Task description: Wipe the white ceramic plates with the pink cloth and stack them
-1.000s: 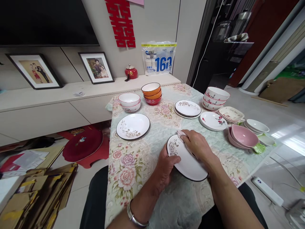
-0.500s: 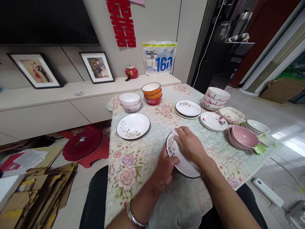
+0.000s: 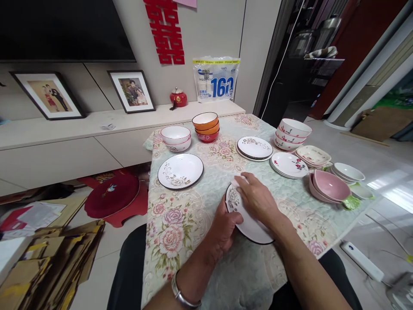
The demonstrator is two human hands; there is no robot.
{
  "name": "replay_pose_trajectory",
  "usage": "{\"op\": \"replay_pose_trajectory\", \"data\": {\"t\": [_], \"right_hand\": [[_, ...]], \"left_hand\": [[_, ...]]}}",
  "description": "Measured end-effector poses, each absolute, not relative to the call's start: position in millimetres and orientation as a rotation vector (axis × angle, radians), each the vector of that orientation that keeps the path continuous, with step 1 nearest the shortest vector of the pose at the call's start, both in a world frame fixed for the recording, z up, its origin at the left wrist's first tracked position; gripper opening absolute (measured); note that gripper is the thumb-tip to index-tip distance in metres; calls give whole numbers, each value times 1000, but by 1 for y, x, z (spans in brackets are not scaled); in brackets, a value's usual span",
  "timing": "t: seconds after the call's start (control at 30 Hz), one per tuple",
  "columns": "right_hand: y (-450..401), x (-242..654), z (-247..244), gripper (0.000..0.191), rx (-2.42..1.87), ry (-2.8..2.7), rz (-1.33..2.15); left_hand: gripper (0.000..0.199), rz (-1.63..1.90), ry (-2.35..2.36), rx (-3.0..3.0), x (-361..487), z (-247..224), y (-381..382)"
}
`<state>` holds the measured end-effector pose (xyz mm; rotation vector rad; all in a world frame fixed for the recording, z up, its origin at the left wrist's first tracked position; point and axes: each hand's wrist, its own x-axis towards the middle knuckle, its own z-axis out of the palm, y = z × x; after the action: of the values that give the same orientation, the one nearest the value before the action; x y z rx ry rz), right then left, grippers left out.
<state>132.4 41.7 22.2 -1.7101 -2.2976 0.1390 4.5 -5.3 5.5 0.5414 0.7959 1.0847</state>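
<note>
A white plate with a dark rim and a floral print (image 3: 251,227) is tilted above the near part of the table. My left hand (image 3: 226,226) grips its left edge, with the thumb on the upper face and the fingers underneath. Over the plate's upper part lies my right hand (image 3: 258,196), pressing a small white cloth or tissue (image 3: 236,182) at the rim. A similar dark-rimmed plate (image 3: 180,171) rests flat on the tablecloth (image 3: 183,215) to the left.
Behind are white bowls (image 3: 176,135), stacked orange bowls (image 3: 205,122) and dark-rimmed plates (image 3: 254,147). To the right stand flower-printed plates (image 3: 289,165), white bowls (image 3: 293,131), a square dish (image 3: 313,155), pink bowls (image 3: 331,186) and small white bowls (image 3: 349,171).
My right hand has shifted slightly left with the white cloth or tissue, nearer the plate's upper left rim. The held plate's near edge is slightly lower.
</note>
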Motion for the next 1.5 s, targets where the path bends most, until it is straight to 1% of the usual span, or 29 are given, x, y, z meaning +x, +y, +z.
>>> {"op": "replay_pose_trajectory", "data": {"t": [0.07,0.13,0.27,0.37,0.57,0.63,0.73,0.83,0.9,0.97,1.07,1.1,1.17,1.27,1.37,1.43,1.5], "right_hand": [[39,126,23,40,-1511,-2387,213],[40,127,23,40,-1454,-2370,259],[45,143,20,39,-1733,-2107,218],[47,154,19,36,-1804,-1974,176],[42,143,23,28,-2011,-1992,98],[39,135,25,27,-1967,-2053,93],[36,128,28,24,-1704,-2191,218],[36,137,33,19,-1408,-2325,474],[38,149,36,17,-1306,-2359,636],[40,161,36,19,-1429,-2308,654],[42,162,33,24,-1756,-2147,428],[42,157,31,26,-1798,-2110,364],[41,145,30,27,-1735,-2118,339],[37,133,33,24,-1460,-2256,488],[36,143,40,20,-1269,-2345,728],[38,157,42,20,-1329,-2329,824],[41,167,40,22,-1545,-2249,737]], "left_hand": [[73,1079,801,536,4,5,-6],[73,1074,791,540,4,5,-6],[74,1081,784,531,4,7,-6],[75,1101,808,497,5,7,-5],[79,1140,803,426,5,4,-2],[78,1134,806,430,5,5,-2],[73,1125,827,449,4,7,-2],[71,1113,822,463,3,8,-2],[73,1109,808,483,2,8,-2],[75,1106,801,516,2,8,-3],[75,1109,794,557,3,7,-4],[76,1111,788,564,3,7,-4],[76,1108,774,567,3,9,-5],[73,1099,772,542,1,12,-5],[74,1093,766,519,0,15,-4],[77,1085,760,516,-1,15,-4],[77,1089,767,514,0,13,-3]]}}
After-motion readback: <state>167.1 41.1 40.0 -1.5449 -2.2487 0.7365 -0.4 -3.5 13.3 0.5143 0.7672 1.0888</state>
